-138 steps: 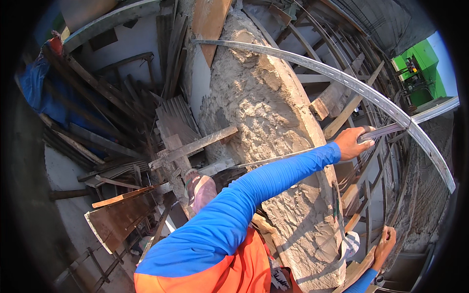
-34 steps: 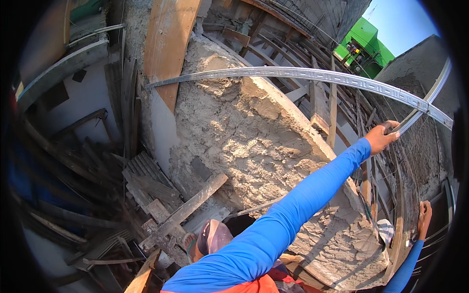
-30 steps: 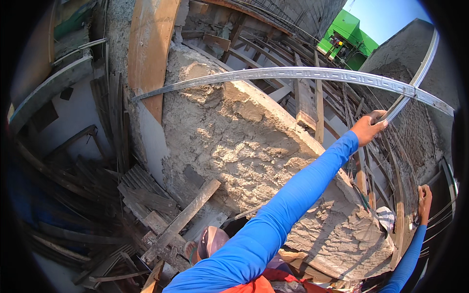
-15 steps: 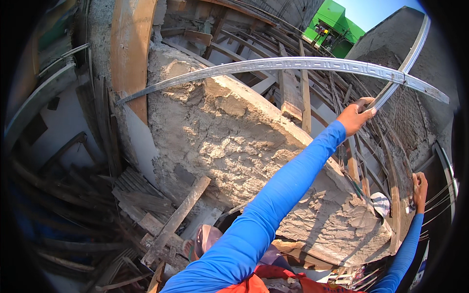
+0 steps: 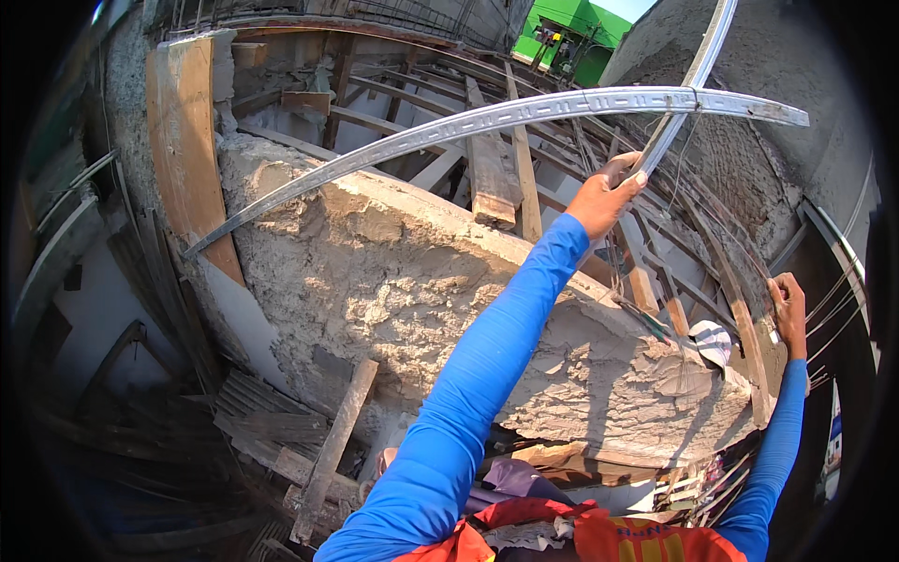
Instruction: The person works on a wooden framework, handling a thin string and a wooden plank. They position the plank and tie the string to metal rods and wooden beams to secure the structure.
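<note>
My left hand (image 5: 609, 199) is closed around the lower end of a plain metal channel (image 5: 682, 94) that slants up and away. A long slotted metal channel (image 5: 449, 122) crosses it just above the hand, and thin wire shows at the crossing. This long piece reaches left toward a brown board (image 5: 183, 159). At the right, my right hand (image 5: 789, 314) has its fingers curled at the edge of a wooden plank (image 5: 735, 300) and the grey wall beside it; what lies inside the fingers is hidden. A striped cloth bundle (image 5: 712, 343) lies near that hand.
A rough mortar wall (image 5: 421, 290) runs across in front of me. Beyond it are timber beams (image 5: 489, 178) and a green structure (image 5: 571, 37). Broken wood and a loose plank (image 5: 334, 450) lie below at the left. Loose wires (image 5: 838, 309) stick out at the right.
The view has shifted, so the wall and both hands appear further left and the channels a little higher. My left hand keeps its hold on the channel; my right hand stays by the plank.
</note>
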The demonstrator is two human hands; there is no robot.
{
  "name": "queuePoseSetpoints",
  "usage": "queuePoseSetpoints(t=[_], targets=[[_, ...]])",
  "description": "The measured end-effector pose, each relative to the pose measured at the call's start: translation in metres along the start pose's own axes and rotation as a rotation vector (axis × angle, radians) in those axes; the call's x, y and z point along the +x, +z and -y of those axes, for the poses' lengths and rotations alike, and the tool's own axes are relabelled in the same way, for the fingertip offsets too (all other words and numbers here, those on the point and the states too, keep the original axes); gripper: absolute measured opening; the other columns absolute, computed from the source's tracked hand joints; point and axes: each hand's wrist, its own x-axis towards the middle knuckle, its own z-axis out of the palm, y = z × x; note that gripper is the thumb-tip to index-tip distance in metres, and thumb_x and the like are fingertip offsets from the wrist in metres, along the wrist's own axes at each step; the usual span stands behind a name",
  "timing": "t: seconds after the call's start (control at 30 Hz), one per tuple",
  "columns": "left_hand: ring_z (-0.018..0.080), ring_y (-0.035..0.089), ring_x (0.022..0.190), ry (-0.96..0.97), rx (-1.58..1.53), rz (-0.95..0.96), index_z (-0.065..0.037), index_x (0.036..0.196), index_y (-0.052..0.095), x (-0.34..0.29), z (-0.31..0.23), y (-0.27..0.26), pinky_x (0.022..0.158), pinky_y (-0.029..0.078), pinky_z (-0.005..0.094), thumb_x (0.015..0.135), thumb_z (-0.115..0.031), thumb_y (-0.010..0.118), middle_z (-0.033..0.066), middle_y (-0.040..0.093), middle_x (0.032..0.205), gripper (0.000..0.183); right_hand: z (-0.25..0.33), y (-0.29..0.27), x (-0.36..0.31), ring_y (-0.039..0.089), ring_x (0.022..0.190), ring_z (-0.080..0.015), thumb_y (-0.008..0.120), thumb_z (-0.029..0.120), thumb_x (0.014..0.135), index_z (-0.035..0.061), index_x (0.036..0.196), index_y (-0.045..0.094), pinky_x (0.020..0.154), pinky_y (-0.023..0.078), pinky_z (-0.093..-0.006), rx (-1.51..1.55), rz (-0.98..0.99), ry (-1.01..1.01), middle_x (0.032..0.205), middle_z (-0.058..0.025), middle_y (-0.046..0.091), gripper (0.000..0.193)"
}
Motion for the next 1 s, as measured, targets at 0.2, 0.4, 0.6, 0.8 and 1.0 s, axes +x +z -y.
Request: queuePoseSetpoints(t=[0.2,0.4,0.6,0.8,1.0], targets=[[0.0077,0.051,0.077,-0.071,0.001,-0.028,-0.012,0.146,0.048,0.0,-0.006,0.002,0.067,0.043,0.0232,0.102,-0.033,0.06,-0.0016,0.056,0.095,0.05,0.029,-0.023,-0.013,0.05,0.072,-0.0158,0.069,0.019,0.093,0.0008,0.09,0.064,0.067,0.043,-0.0327,0.017,-0.038,0.011,0.078,-0.0062,0.056,0.019],[0.0078,0.05,0.078,-0.08,0.107,-0.06,-0.012,0.147,0.047,-0.003,-0.005,0.008,0.069,0.043,0.024,0.1,-0.04,0.06,0.0,0.055,0.096,0.056,0.025,-0.035,-0.022,0.055,0.074,-0.0246,0.07,0.022,0.093,0.0024,0.094,0.066,0.069,0.047,-0.0368,0.005,-0.125,-0.037,0.086,-0.0103,0.06,0.02],[0.0056,0.051,0.074,-0.062,0.083,-0.064,-0.006,0.149,0.044,-0.002,-0.011,0.011,0.064,0.042,0.0222,0.102,-0.032,0.06,-0.0003,0.057,0.092,0.056,0.025,-0.032,-0.016,0.057,0.077,-0.0257,0.07,0.023,0.093,0.0034,0.095,0.067,0.07,0.047,-0.0368,-0.025,-0.119,-0.022,0.088,-0.01,0.06,0.02],[0.0065,0.05,0.076,-0.07,0.008,0.003,-0.009,0.149,0.044,-0.003,-0.008,0.012,0.067,0.043,0.023,0.101,-0.036,0.061,-0.0008,0.056,0.095,0.057,0.02,-0.034,-0.016,0.057,0.076,-0.0238,0.069,0.022,0.093,0.0045,0.096,0.067,0.071,0.047,-0.036,-0.061,-0.08,0.017,0.088,-0.0088,0.061,0.018],[0.0072,0.051,0.077,-0.085,0.017,-0.014,-0.011,0.149,0.046,-0.004,-0.006,0.007,0.07,0.045,0.0241,0.099,-0.037,0.065,-0.0037,0.055,0.093,0.06,0.017,-0.032,-0.008,0.048,0.068,-0.0165,0.07,0.018,0.092,0.0018,0.093,0.065,0.066,0.043,-0.0313,-0.026,-0.11,-0.005,0.08,-0.0066,0.056,0.017]])
